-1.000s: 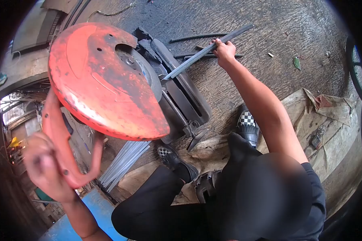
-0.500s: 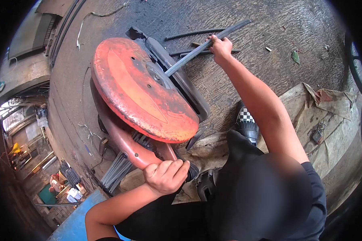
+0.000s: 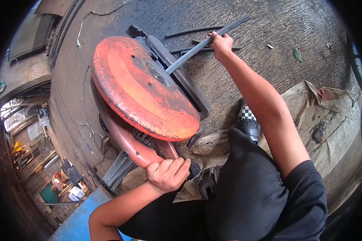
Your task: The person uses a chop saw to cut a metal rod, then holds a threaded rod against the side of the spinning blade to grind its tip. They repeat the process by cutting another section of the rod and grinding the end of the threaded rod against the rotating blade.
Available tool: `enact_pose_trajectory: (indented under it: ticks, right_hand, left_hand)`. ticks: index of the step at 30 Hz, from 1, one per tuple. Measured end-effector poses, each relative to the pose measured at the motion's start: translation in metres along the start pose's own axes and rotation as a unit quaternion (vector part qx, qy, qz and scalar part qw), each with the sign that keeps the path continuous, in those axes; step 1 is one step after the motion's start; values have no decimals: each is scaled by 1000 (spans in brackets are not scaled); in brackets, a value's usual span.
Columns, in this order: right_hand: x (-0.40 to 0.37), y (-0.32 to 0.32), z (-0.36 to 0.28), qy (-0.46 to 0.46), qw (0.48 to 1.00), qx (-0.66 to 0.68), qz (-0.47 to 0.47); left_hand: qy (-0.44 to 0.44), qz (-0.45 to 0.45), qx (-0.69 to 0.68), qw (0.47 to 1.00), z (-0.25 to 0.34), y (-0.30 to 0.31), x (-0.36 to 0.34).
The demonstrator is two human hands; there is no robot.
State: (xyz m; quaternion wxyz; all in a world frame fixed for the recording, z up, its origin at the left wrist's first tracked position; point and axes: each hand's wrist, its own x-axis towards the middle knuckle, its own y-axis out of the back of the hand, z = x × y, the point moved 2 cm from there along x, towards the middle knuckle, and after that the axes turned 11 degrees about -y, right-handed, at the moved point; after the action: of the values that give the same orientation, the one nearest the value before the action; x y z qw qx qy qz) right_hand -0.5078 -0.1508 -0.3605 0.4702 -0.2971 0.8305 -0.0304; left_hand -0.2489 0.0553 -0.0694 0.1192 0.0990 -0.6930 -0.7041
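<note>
A cut-off saw with a worn red-orange round guard [image 3: 136, 96] stands in front of me on the floor. My left hand [image 3: 168, 174] is closed around the end of the saw's red handle arm [image 3: 138, 152]. With my right hand [image 3: 221, 43] I grip a long grey metal bar [image 3: 193, 52] near its far end. The bar slants down to the left, and its other end goes out of sight at the guard's edge. Beside the guard lies the saw's dark base [image 3: 179, 76]. The cutting disc is mostly hidden by the guard.
Several dark bars [image 3: 195, 31] lie on the wet concrete floor beyond the saw. A bundle of grey rods [image 3: 118, 170] rests left of the handle. Dirty cloth sheeting [image 3: 326, 116] spreads at right, near my checkered shoe [image 3: 247, 116]. A blue panel [image 3: 78, 221] is at lower left.
The view has shifted very slightly. Both hands keep their grips, and the saw and bar stay in nearly the same positions.
</note>
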Motion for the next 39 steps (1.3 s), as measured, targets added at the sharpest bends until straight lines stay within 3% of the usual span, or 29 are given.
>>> enact_pose_trajectory:
  ticks: [10,23,32,34,39]
  right_hand:
    - [6,-1,3,39,999,10,12]
    - [1,-2,1,12,999,41,-5]
    - [10,2,9,38,999,3,-35]
    - [0,-2,5,-17,999,-11,-34]
    - [-4,-2,4,-1,999,-16,-46]
  left_hand:
    - [6,5,1,1000,1,0,0]
    - [6,10,20,1000,6,-13,-1]
    - [-4,13,21,1000,7,-12,-3]
    - [-1,3,26,1000,7,-10,0]
    - [3,18,14,1000,8,-12,1]
